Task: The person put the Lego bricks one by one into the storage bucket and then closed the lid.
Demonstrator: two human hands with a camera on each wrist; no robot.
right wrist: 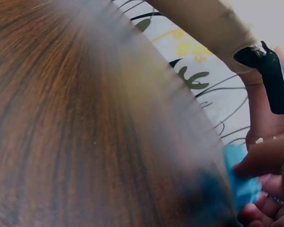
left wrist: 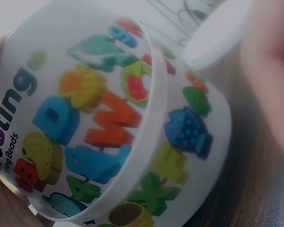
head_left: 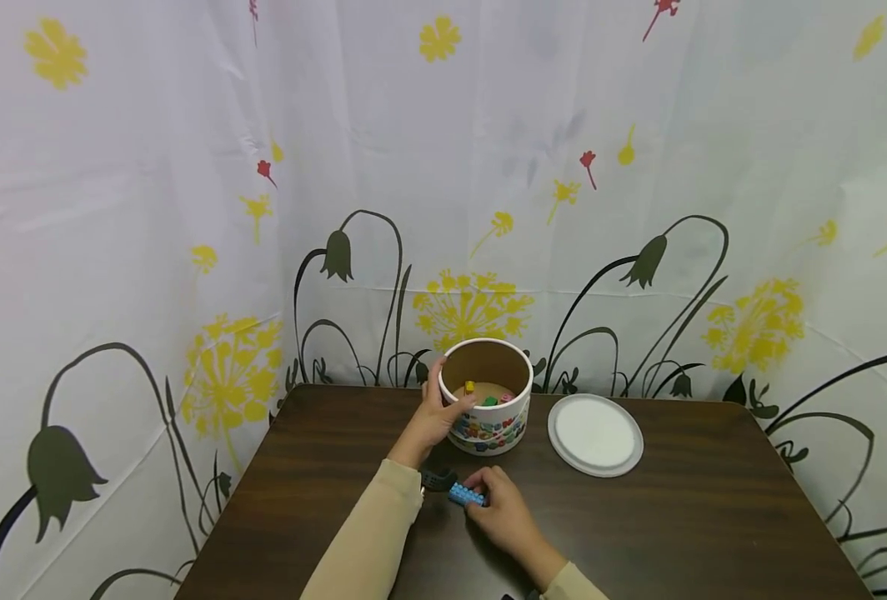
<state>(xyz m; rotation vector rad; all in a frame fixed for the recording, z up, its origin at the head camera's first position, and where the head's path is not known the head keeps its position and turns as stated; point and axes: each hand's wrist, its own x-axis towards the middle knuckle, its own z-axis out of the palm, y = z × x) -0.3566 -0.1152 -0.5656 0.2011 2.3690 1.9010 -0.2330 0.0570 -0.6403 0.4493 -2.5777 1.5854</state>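
A white round tub (head_left: 488,433) with colourful letters and animals printed on its wall stands at the back of the table. My left hand (head_left: 430,421) grips its left side, thumb over the rim. Inside lie a few small coloured pieces, among them a yellow piece (head_left: 469,387) and a green piece (head_left: 490,401). In the left wrist view, the printed tub (left wrist: 118,113) fills most of the picture. Nearer the front, my right hand (head_left: 502,510) pinches a bright blue, studded block (head_left: 464,495) just above the tabletop. That blue block (right wrist: 241,182) shows between fingers and thumb in the right wrist view.
A round white lid (head_left: 596,435) lies flat on the dark wooden table (head_left: 684,517), right of the tub. Behind the table's back edge hangs a white curtain (head_left: 443,167) with flower prints. A dark band (head_left: 439,480) sits at my left wrist, close to the blue block.
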